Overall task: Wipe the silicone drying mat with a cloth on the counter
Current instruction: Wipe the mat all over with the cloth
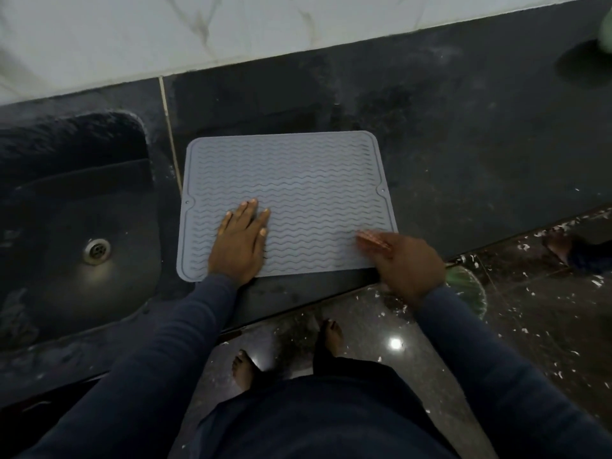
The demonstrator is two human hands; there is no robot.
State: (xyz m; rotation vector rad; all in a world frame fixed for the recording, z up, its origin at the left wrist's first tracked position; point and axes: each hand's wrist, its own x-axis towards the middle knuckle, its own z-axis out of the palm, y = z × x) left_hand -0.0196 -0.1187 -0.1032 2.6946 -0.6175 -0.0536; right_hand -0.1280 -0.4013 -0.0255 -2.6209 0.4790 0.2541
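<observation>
A grey silicone drying mat (298, 180) with wavy ridges lies flat on the dark stone counter (463, 144), just right of the sink. My left hand (240, 240) rests palm down on the mat's near left part, fingers straight and spread. My right hand (404, 256) is at the mat's near right corner, blurred by motion. Its fingers point left and touch the mat's surface. No cloth shows in either hand or on the counter.
A dark sink (76, 180) with a metal drain (96, 250) is sunk into the counter at left. White tiles line the wall behind. A blurred green thing (606, 24) sits at the far right. Below the counter edge, a speckled floor, my feet and another person's foot (559, 243).
</observation>
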